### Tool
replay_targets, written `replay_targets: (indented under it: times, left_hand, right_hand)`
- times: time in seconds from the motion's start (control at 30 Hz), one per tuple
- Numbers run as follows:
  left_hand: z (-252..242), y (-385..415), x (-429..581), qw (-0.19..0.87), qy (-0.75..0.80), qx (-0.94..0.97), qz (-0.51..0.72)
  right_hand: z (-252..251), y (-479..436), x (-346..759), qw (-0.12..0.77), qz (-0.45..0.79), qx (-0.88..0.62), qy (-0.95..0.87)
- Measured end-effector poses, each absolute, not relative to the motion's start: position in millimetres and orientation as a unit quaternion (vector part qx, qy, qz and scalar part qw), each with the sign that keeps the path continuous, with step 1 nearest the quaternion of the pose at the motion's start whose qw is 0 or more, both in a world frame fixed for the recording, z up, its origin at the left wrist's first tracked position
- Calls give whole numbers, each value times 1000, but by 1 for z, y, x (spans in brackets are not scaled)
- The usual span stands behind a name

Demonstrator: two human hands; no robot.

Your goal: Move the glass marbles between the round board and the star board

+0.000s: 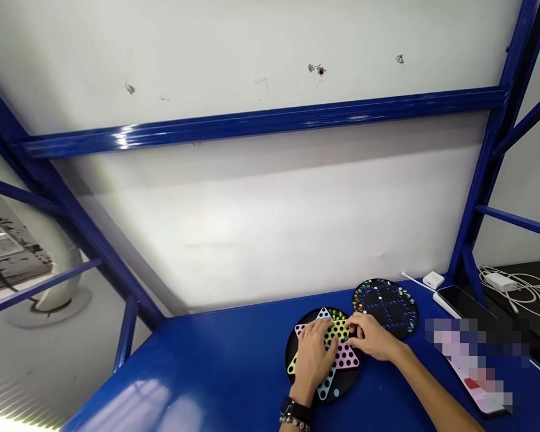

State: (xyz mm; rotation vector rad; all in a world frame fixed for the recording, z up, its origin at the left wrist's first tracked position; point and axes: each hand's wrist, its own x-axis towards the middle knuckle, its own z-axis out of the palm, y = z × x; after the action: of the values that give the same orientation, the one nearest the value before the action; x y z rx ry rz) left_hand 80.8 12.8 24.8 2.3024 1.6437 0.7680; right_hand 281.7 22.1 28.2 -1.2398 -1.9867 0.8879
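Observation:
A round black Chinese checkers board (pixel 342 382), with a coloured star full of holes, lies on the blue table. Across its left half rests my left hand (pixel 314 353), fingers stretched out and thumb apart. My right hand (pixel 369 335) is at the board's upper right edge, its fingers bent and close together. What they hold, if anything, is too small to make out. Small greenish marbles (pixel 337 314) sit in the star's upper right point. Behind my right hand lies a second round black board (pixel 393 315) with coloured marbles around its rim.
Blue metal bars (pixel 270 123) frame the white wall behind the table (pixel 216 354). To the right are a white charger (pixel 433 279), a dark phone (pixel 461 302) and a partly blurred-out device (pixel 481 384). White cables (pixel 522 285) lie on a dark surface beyond.

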Motion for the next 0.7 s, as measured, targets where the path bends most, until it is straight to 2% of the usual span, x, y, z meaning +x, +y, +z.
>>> replay_targets:
  times: [0.23, 0.57, 0.7]
  left_hand:
    - [25, 12, 80, 104, 560, 784, 247]
    - [23, 16, 85, 82, 495, 841, 200]
    - [27, 14, 84, 77, 481, 853, 188]
  right_hand:
    - [27, 41, 323, 389, 273, -541, -694]
    - [28, 29, 298, 347, 231, -510, -752]
    - [26, 34, 315, 337, 220, -552, -731]
